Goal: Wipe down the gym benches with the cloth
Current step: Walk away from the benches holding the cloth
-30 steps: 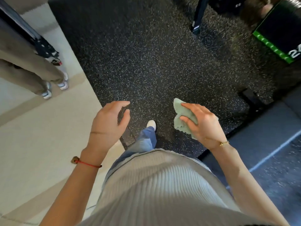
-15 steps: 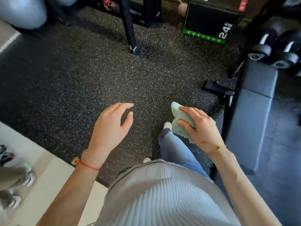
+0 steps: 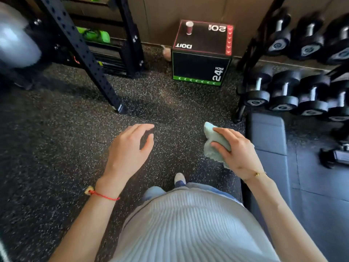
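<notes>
My right hand (image 3: 238,152) holds a crumpled pale green cloth (image 3: 213,141) in front of me, above the speckled black floor. Just to its right lies a grey padded gym bench (image 3: 268,140), running from near the dumbbell rack down past my right arm. The cloth is beside the bench's left edge, not touching it. My left hand (image 3: 128,151) hovers empty at the same height, fingers loosely curled and apart.
A dumbbell rack (image 3: 294,91) with several dumbbells stands beyond the bench. A black plyo box (image 3: 201,67) with a cup (image 3: 189,28) on top sits against the wall ahead. A black rack upright (image 3: 83,53) slants at left, beside a grey exercise ball (image 3: 15,38).
The view has turned from the pale tiled floor toward the wall, bringing the box, dumbbell rack and bench closer. Both hands keep their pose, the cloth still in my right hand.
</notes>
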Available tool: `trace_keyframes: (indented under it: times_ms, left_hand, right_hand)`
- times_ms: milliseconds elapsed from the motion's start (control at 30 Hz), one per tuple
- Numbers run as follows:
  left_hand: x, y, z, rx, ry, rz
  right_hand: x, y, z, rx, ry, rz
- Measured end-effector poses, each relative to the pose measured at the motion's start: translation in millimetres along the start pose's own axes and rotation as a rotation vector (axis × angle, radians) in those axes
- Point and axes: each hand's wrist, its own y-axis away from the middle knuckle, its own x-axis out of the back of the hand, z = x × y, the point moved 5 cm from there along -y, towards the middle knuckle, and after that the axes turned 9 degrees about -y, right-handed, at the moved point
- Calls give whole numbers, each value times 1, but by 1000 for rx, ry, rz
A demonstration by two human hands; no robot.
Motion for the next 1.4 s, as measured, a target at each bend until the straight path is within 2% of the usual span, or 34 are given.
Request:
trace_keyframes:
  times_ms: [133,333,533,700,933,1100,1400]
  left_hand:
    - [-11,-86,9,8,13,-7]
    - [-43,-214,7,-69,37,-70]
    - [-80,-364,-12,-135,68,-43]
    - [-86,-502,-19,-136,57,-27]
    - [-100,-659,-11,-211,55,-101]
    - [-130,-755,-5,-197,18,-148]
    - [-200,-940,21,-142,63,-131]
  right_hand:
    - [21,-78,19,-21,-13,17]
    - [25,-183,55,-91,-42,33]
    - [38,-321,88,-138,-46,62]
    - [65,-443,105,-155,-52,120]
    - [97,-578,132,-219,-59,147]
    - [109,-669,166,-240,-64,131]
    - [145,-864,256,-219,-75,93]
